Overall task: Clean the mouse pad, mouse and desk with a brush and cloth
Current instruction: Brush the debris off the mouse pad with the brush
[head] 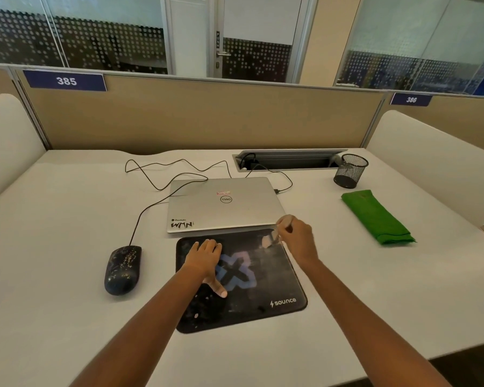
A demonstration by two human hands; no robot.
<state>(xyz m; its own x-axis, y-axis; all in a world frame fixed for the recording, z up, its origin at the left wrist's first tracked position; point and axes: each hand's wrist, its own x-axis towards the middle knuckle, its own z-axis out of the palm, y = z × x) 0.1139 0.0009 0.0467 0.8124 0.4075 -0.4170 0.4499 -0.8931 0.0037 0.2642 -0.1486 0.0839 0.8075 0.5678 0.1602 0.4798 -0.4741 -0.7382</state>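
Stretching wide and pale, the tabletop [67,247] has bare room to the left and near edges, closed in by a beige partition [207,118] behind and white side panels. The partition carries blue tags reading "385" [65,81] and "386" [411,100]. A closed silver laptop [224,205] lies at centre, bearing a Dell logo, a small sticker and the words "Devfolio" and "WMN"; its front edge sits just beside the far edge of the mouse pad [263,289]. The dark pad, printed with a blue X and "sounce" at its near right corner, shows pale specks on its near left part. A folded green cloth [377,216] lies well apart to the right, with a black mesh cup [350,171] just behind it, beside a cable slot [288,159] in the tabletop. A dark, speckled mouse [122,269] rests just left of the pad, its cable looping behind the laptop.

The left hand [204,261] lies flat on the pad, fingers spread, holding nothing, so its grip is open. The right hand [296,236], at the pad's far right corner, has its grip closed round a brush [271,236], whose pale bristles are blurred against the pad. A small tan object shows at the far right edge, too cut off to tell.
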